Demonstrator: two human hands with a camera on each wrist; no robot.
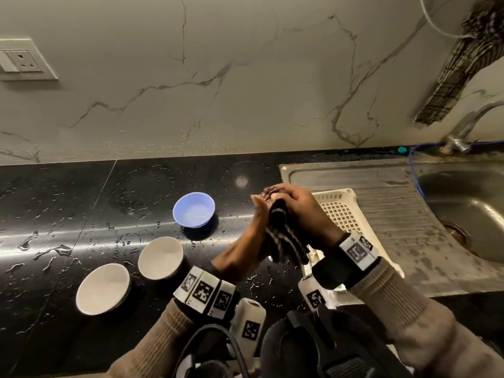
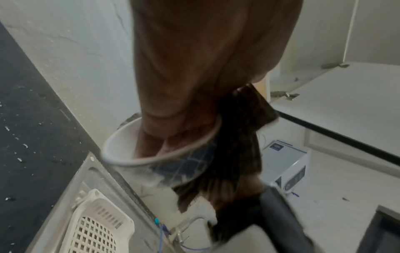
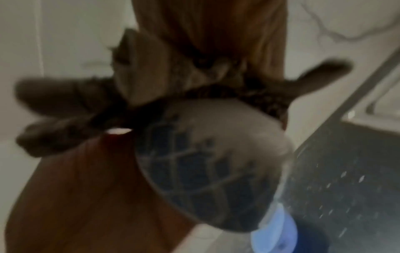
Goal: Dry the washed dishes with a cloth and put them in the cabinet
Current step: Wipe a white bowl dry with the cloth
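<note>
My left hand holds a small bowl, white inside with a blue check pattern outside. Its fingers reach down into the bowl. My right hand grips a dark striped cloth and presses it round the bowl's outside. The cloth hangs down between both wrists. Both hands are raised above the counter's right part, beside the draining board. In the head view hands and cloth hide nearly all of the bowl.
On the wet black counter stand a blue bowl and two white bowls. A white slotted basket lies on the steel draining board, with sink and tap to the right. A checked towel hangs above.
</note>
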